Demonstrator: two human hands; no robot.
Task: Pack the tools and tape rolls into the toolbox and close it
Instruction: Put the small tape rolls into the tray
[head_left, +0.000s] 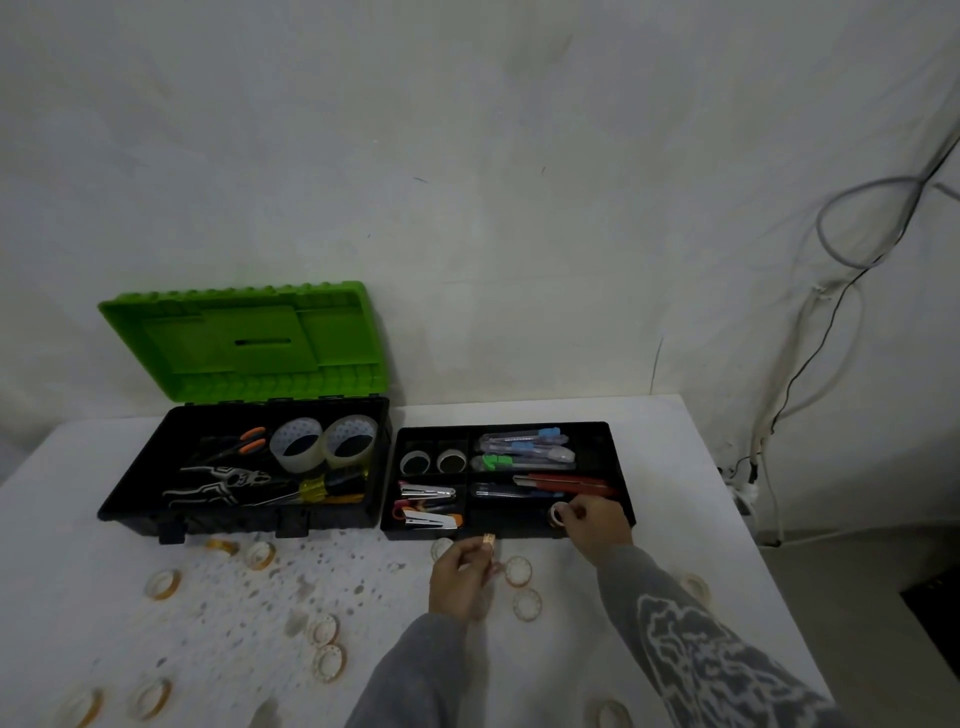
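Note:
The black toolbox (130, 499) stands open at the left with its green lid (244, 338) tilted back; pliers, scissors, screwdrivers and two big clear tape rolls (324, 441) lie inside. Its black insert tray (621, 467) sits on the table to the right, holding cutters, staplers and two small rolls. My right hand (595, 522) pinches a small tape roll (557, 515) over the tray's front right compartment. My left hand (462, 574) holds a small tape roll (488, 543) just in front of the tray. Several small tape rolls (519, 571) lie scattered on the white table.
The white table (701, 519) ends at the right, where the floor drops away. Cables (810, 364) hang on the wall at the right. More small rolls (163, 584) lie along the near left of the table.

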